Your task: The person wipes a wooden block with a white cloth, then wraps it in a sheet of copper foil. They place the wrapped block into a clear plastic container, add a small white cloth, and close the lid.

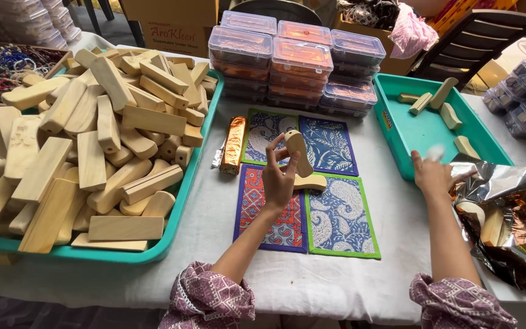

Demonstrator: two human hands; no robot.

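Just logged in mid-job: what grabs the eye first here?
The big teal tray at left, heaped with pale wooden blocks. At centre, the left hand lifts one block above four bright patterned mats, while the right hand reaches toward crumpled foil at right.

craft workshop, heaped wooden blocks [92, 140]; stacked boxes [299, 61]

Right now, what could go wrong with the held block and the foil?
1. The left hand pinches the rounded pale wooden block only by its fingers; it could slip onto the patterned fabric mats.
2. The right hand reaches over the crinkled silver foil sheets; they may slide or tear.
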